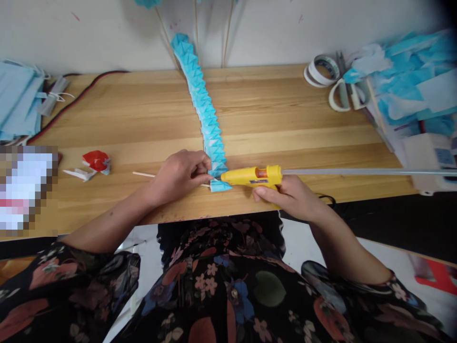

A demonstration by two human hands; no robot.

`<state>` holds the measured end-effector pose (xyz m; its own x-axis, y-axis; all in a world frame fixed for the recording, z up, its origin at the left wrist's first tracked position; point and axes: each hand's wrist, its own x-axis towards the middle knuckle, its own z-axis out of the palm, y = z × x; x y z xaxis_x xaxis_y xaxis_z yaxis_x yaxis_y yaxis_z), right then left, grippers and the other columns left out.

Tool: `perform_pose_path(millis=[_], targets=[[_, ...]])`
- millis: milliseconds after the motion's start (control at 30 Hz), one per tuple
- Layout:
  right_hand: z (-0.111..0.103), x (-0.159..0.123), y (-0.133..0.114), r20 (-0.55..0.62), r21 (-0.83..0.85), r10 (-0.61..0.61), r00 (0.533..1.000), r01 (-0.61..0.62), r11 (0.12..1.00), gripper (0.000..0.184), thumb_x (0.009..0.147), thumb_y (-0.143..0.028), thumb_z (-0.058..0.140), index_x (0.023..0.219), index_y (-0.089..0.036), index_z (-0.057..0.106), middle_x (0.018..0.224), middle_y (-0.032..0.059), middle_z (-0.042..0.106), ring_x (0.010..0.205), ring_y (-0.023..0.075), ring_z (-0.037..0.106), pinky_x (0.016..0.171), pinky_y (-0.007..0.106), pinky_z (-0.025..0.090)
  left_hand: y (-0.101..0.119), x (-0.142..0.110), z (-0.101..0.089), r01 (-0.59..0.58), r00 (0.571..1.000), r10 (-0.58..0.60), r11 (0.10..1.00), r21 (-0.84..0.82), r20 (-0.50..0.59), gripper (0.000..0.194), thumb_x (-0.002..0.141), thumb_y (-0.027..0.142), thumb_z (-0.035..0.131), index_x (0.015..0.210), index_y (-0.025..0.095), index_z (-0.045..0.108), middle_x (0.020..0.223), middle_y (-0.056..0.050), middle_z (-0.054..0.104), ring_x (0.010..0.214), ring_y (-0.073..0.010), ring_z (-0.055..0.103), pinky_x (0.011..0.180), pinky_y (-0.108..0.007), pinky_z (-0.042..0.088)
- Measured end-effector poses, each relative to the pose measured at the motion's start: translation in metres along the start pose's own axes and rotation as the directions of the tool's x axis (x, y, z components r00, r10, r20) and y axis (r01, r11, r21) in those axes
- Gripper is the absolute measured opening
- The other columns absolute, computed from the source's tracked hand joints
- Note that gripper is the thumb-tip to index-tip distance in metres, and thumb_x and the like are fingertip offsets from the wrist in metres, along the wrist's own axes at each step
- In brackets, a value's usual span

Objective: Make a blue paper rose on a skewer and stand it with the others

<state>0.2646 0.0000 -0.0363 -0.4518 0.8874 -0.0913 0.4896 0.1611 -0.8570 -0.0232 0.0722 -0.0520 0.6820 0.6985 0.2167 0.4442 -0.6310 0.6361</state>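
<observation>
A long chain of folded blue paper pieces (204, 105) runs from the back wall toward me across the wooden table (143, 119). My left hand (180, 175) pinches the chain's near end together with a thin wooden stick (143, 174). My right hand (290, 195) is closed round a yellow hot glue gun (255, 176). Its nozzle points left and touches the near end of the chain. A clear glue stick (357, 171) juts out of the gun's back to the right.
Tape rolls (321, 70) and scissors (343, 85) lie at the back right beside a heap of blue paper (414, 81). A red folded paper piece (95, 160) and a white one (79, 174) sit at the left. A red and black cable (76, 97) crosses the back left.
</observation>
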Motion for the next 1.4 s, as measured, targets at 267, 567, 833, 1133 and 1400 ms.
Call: perform_pose_path(millis=[267,567,833,1133,1400], targets=[[0.000,-0.002,-0.007,-0.007,-0.105,0.048,0.999,-0.049,0.993,0.041,0.098,-0.055,0.055,0.079,-0.021,0.070,0.069,0.0008,0.065,0.063,0.0162,0.059,0.059,0.028,0.042,-0.001,0.002,0.004,0.022,1.000,-0.022,0.999,0.039,-0.008,0.018,0.089,0.021,0.075,0.085,0.019,0.058,0.061,0.007,0.055,0.055,-0.0100,0.048,0.060,-0.025,0.035],[-0.013,-0.014,-0.007,-0.056,-0.085,0.087,0.995,-0.091,0.992,0.043,0.098,-0.058,0.054,0.083,-0.021,0.070,0.075,0.0019,0.068,0.067,0.0166,0.062,0.062,0.028,0.048,0.004,0.003,0.004,0.118,0.993,-0.120,0.989,0.087,0.017,0.018,0.082,0.015,0.077,0.083,0.018,0.059,0.062,0.007,0.055,0.058,-0.0109,0.047,0.063,-0.026,0.034],[-0.004,-0.004,-0.005,-0.004,-0.029,0.058,0.998,-0.058,0.998,0.043,0.098,-0.056,0.055,0.082,-0.019,0.071,0.077,0.0031,0.070,0.070,0.0163,0.063,0.065,0.028,0.048,0.003,0.004,0.006,0.095,0.995,-0.097,0.992,0.088,0.015,0.017,0.084,0.018,0.077,0.084,0.018,0.060,0.061,0.007,0.055,0.057,-0.0103,0.047,0.063,-0.025,0.034],[-0.001,0.001,-0.004,0.017,-0.069,0.038,0.999,-0.037,0.997,0.045,0.101,-0.053,0.050,0.079,-0.019,0.068,0.072,0.0009,0.064,0.066,0.0140,0.058,0.063,0.027,0.045,0.005,0.000,-0.010,0.166,0.986,-0.162,0.965,-0.202,0.036,0.009,0.095,0.025,0.061,0.098,0.017,0.064,0.083,-0.001,0.073,0.070,-0.0129,0.065,0.065,-0.023,0.046],[-0.003,0.001,-0.016,0.011,-0.135,0.053,0.999,-0.051,0.990,0.038,0.100,-0.051,0.052,0.086,-0.021,0.070,0.082,0.0030,0.072,0.073,0.0175,0.066,0.067,0.029,0.048,-0.004,-0.006,-0.011,-0.189,0.982,0.185,0.977,0.102,0.044,0.030,0.095,0.008,0.050,0.098,0.022,0.076,0.088,-0.002,0.076,0.081,-0.0158,0.069,0.077,-0.030,0.046]])
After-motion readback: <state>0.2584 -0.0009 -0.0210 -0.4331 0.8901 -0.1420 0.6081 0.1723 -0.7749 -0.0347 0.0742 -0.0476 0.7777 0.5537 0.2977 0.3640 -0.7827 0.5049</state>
